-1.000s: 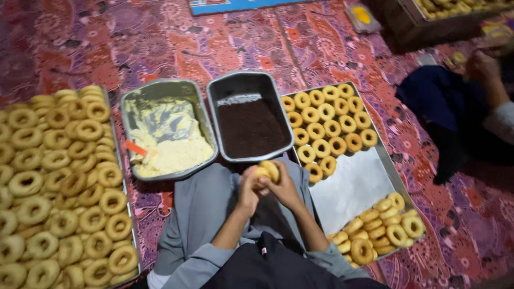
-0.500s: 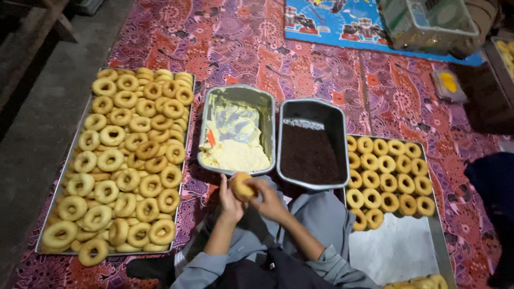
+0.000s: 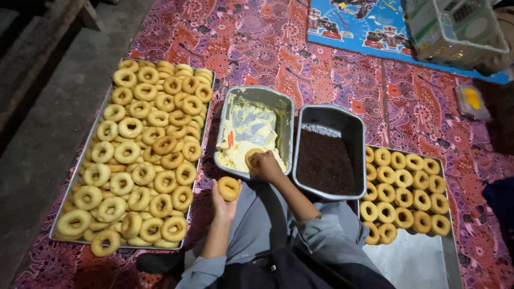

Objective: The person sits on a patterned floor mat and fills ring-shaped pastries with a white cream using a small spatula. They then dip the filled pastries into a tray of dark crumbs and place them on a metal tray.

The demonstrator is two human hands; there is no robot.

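Note:
My left hand (image 3: 224, 199) holds a golden ring doughnut (image 3: 228, 188) above my lap, just right of the big tray. My right hand (image 3: 266, 166) reaches into the metal pan of pale yellow cream (image 3: 259, 101) and presses another piece of doughnut (image 3: 251, 157) into the cream (image 3: 247, 152) at the pan's near edge. A second metal pan (image 3: 333, 119) filled with dark brown sprinkles (image 3: 325, 163) stands directly to the right of the cream pan.
A large tray (image 3: 72, 188) heaped with several plain ring doughnuts lies at my left. Another tray (image 3: 423, 262) with rows of doughnuts sits at my right. A patterned red cloth (image 3: 257, 48) covers the floor. A white plastic basket (image 3: 455, 29) stands far right.
The doughnut held in both hands has come apart into two pieces. My right hand moved forward into the cream pan with one piece; my left hand stayed near my lap with the other.

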